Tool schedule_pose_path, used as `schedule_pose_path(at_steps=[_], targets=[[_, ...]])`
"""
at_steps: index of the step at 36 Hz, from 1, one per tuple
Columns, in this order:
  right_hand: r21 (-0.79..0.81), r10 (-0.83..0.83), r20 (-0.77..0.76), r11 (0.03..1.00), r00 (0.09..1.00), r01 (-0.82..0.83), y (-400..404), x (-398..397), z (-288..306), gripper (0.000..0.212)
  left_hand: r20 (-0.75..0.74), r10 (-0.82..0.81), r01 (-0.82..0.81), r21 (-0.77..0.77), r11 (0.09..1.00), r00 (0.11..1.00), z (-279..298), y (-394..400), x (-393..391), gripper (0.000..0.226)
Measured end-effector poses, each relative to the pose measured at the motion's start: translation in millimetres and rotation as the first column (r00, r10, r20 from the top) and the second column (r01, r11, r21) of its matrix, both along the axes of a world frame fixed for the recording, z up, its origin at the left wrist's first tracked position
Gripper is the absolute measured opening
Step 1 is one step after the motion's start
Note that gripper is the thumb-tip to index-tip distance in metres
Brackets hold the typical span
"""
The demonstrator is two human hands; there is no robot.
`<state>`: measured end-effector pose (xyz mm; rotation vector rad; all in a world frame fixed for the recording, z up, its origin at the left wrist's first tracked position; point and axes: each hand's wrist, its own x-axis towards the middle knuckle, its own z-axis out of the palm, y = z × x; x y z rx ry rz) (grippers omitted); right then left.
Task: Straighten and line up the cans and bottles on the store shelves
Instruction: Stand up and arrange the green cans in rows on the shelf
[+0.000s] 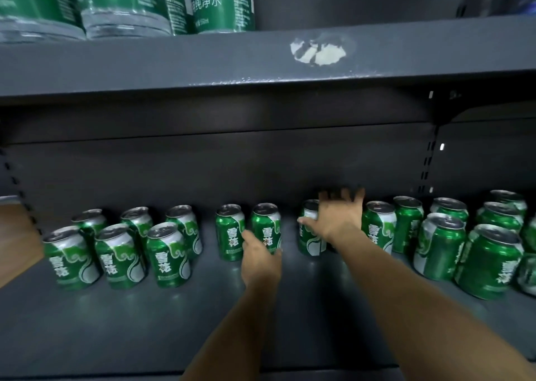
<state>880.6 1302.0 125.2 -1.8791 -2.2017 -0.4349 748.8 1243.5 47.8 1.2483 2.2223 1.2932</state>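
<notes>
two bare arms reach into a dark grey metal shelf [290, 337] stocked with green beer cans, all standing upright. the left hand [261, 260] meets the front of a pair of cans near the middle of the shelf, its thumb touching the lower face of the right can of the pair [266, 224] while the left can of the pair [230, 231] stands just beside it; the fingers are hidden behind the hand, so whether they curl around a can cannot be told. the right hand [338, 218] is spread wide, fingers straight and blurred, its palm against a lone can [309, 235] that stands apart from the pair, with the thumb lying across that can's upper white band and the fingertips reaching past it toward the back panel. just right of this hand stands another can [378, 225], touching its neighbour and leading into a loose cluster of cans on the right [490, 261], some set forward, some back. on the left, a group of six cans [121, 250] sits in two staggered rows, well apart from both hands. on the upper shelf [203, 61], water bottles with green labels [222, 3] stand at the left, and a patch of torn white sticker [319, 50] marks its front edge.
</notes>
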Motion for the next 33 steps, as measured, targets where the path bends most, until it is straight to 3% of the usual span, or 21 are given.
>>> schedule_pose_path(at_steps=[17, 23, 26, 30, 33], targets=[[-0.171, 0.005, -0.041, 0.985, 0.999, -0.012, 13.7, -4.3, 7.3, 0.063, 0.014, 0.001, -0.001, -0.010, 1.000, 1.000, -6.8, 18.1, -8.9, 0.050], [-0.177, 0.056, -0.021, 0.983, 0.998, -0.059, -0.5, -6.6, 14.8, 0.057, 0.011, -0.074, 0.074, -0.023, 0.997, 0.997, -8.4, 9.3, -13.5, 0.047], [-0.246, 0.089, -0.126, 0.962, 0.988, -0.118, -8.6, -7.0, 17.8, 0.062, 0.004, -0.124, 0.124, -0.043, 0.991, 0.992, -6.3, 3.5, -19.1, 0.050], [-0.340, 0.145, -0.408, 0.892, 0.901, -0.298, -18.1, -11.2, 20.3, 0.078, 0.029, -0.266, 0.266, -0.008, 0.964, 0.964, -1.6, -13.5, -22.5, 0.068], [-0.347, 0.170, -0.525, 0.852, 0.834, -0.391, -28.9, -23.3, 18.3, 0.069, -0.004, -0.327, 0.327, 0.000, 0.945, 0.945, -0.5, -26.9, -24.4, 0.088]])
